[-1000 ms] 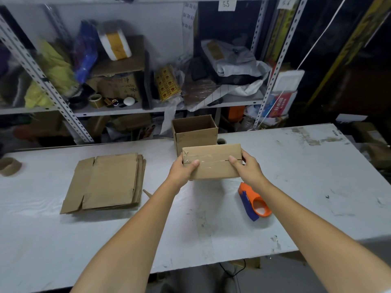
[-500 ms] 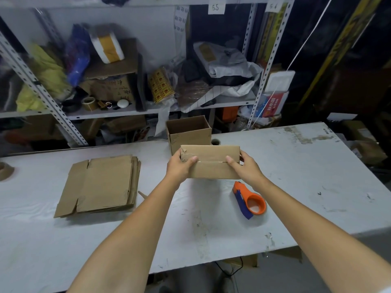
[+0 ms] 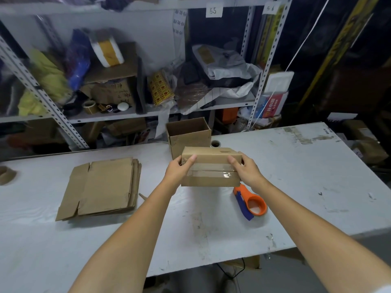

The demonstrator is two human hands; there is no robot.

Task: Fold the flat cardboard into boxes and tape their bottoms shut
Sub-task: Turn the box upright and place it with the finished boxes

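I hold a small cardboard box (image 3: 211,177) above the white table (image 3: 296,187), its taped bottom turned toward me with a strip of clear tape along the seam. My left hand (image 3: 179,171) grips its left end, thumb on the taped face. My right hand (image 3: 245,170) grips the right end the same way. A stack of flat cardboard blanks (image 3: 101,187) lies on the table to the left. An orange and blue tape dispenser (image 3: 251,203) lies just below and right of the box. An open-topped folded box (image 3: 188,136) stands behind the held one.
A metal shelf rack (image 3: 53,111) crammed with bags, boxes and tape rolls runs behind the table. A brown tape roll (image 3: 6,175) sits at the table's far left edge. A small roll (image 3: 215,143) stands beside the open box. Cardboard boxes (image 3: 368,144) sit off the right end.
The box has tilted so its taped bottom faces me more, and it has risen slightly. Both hands keep their hold on its ends.
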